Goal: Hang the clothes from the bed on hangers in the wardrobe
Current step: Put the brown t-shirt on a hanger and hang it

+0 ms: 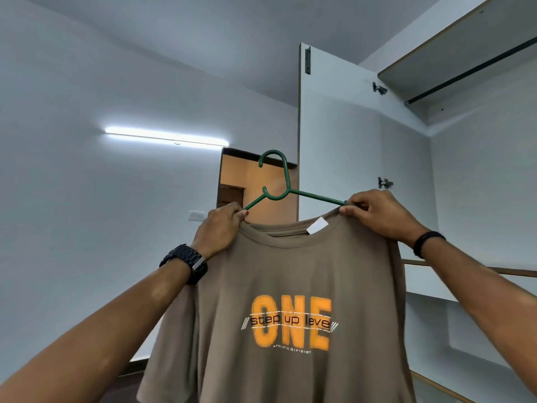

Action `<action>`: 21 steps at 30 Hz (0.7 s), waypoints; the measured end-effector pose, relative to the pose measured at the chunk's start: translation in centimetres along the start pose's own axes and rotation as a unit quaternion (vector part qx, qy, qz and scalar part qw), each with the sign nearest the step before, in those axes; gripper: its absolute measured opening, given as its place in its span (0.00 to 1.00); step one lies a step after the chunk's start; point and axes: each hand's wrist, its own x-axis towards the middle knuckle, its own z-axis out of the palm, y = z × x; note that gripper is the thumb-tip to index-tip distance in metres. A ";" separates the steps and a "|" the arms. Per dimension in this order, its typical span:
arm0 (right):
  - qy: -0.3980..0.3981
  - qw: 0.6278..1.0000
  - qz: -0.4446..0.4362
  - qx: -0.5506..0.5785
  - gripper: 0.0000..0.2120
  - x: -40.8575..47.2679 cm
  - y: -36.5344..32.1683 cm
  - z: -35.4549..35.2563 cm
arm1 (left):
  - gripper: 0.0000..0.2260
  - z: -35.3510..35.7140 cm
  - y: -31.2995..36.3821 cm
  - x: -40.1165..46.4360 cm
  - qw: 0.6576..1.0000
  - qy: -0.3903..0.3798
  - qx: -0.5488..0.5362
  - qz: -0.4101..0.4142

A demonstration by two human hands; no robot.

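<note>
Can't see the bed at all from here, and the bottom of the t-shirt (290,301) runs off the lower edge, so no idea how long it hangs. It's a brown tee with an orange "ONE" print, held up in front of me, just left of the open wardrobe (479,175). The green hanger (286,186) is in its neck hole: hook and both upper arms stick out above the collar, the rest is buried in the fabric.

My left hand (219,231) is curled around the collar and the hanger's left arm, fingertips mostly hidden behind the knuckles. My right hand (377,213) pinches the collar edge right where the hanger's other arm disappears into it.

Inside the wardrobe, up and right of the tee, I see a dark rail (470,74) under the top shelf with nothing on the stretch that shows. The lower shelves are partly blocked by my right forearm. The wardrobe door (334,135) stands open directly behind the hanger.
</note>
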 end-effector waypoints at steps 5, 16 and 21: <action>-0.166 0.969 0.103 0.151 0.13 -1.4 3.4 -3.8 | 0.11 6.1 1.7 2.3 0.999 0.006 0.037 -0.005; 0.009 0.945 0.264 0.191 0.07 -9.7 27.3 -7.6 | 0.13 35.2 13.5 5.7 0.998 -0.025 -0.052 0.028; 0.073 0.944 0.290 0.141 0.10 -10.2 37.3 -10.3 | 0.14 47.5 19.3 8.6 0.992 -0.002 -0.130 0.006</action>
